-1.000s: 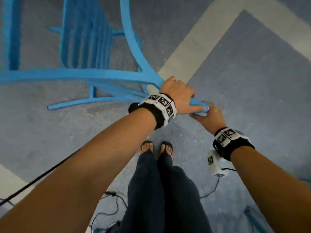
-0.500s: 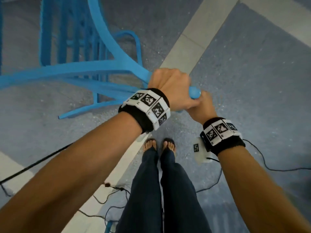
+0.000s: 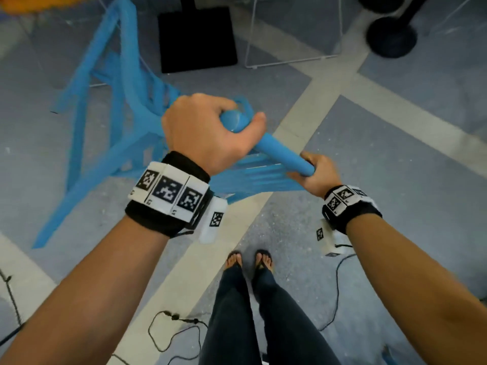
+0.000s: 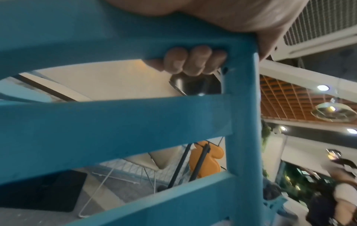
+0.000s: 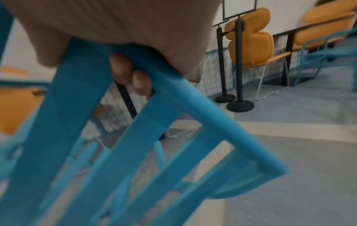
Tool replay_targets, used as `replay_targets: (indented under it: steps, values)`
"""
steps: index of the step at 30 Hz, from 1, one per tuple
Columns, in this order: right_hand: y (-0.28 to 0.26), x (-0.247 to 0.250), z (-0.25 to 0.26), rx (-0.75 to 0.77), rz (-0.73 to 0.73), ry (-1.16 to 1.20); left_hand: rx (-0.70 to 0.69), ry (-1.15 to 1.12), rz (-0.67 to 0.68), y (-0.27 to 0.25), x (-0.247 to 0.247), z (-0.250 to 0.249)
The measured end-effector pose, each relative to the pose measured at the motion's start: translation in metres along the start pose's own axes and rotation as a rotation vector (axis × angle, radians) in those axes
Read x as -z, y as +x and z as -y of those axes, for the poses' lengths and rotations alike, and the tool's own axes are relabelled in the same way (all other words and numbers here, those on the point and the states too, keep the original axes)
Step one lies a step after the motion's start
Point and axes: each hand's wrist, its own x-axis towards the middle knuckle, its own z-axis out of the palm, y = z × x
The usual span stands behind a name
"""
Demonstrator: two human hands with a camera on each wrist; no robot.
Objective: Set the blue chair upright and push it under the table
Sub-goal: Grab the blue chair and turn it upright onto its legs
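The blue chair (image 3: 116,127) is tilted, its legs stretching away to the left and far side and its slatted back towards me. My left hand (image 3: 208,135) grips one end of the top rail of the backrest, and its fingers (image 4: 193,61) curl round the rail. My right hand (image 3: 316,172) grips the other end of the same rail (image 3: 279,151), lower and to the right, with its fingers (image 5: 131,76) wrapped under it between the slats (image 5: 135,137). The table's top edge shows orange at the far left corner (image 3: 31,2).
A black square base (image 3: 196,39) and a white wire frame (image 3: 292,32) stand on the floor beyond the chair. Black stanchion bases (image 3: 391,35) sit at the far right. Cables (image 3: 171,335) trail on the floor by my feet (image 3: 249,259). Orange chairs (image 5: 251,39) line the wall.
Both hands have lifted the backrest rail higher and swung the chair, so its legs now point down and away. The view has tilted up to show more of the floor beyond.
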Motion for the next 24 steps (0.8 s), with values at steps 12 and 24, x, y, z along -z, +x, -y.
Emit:
replay_targets:
  steps: [12,24]
  values:
    - [-0.093,-0.001,0.152,0.348,-0.159,-0.456,0.067,-0.583,-0.431,-0.136,0.132,0.107]
    - [-0.137,-0.104,0.167,0.345,-0.035,-0.684,0.733,-0.789,-0.536,-0.236,0.081,0.207]
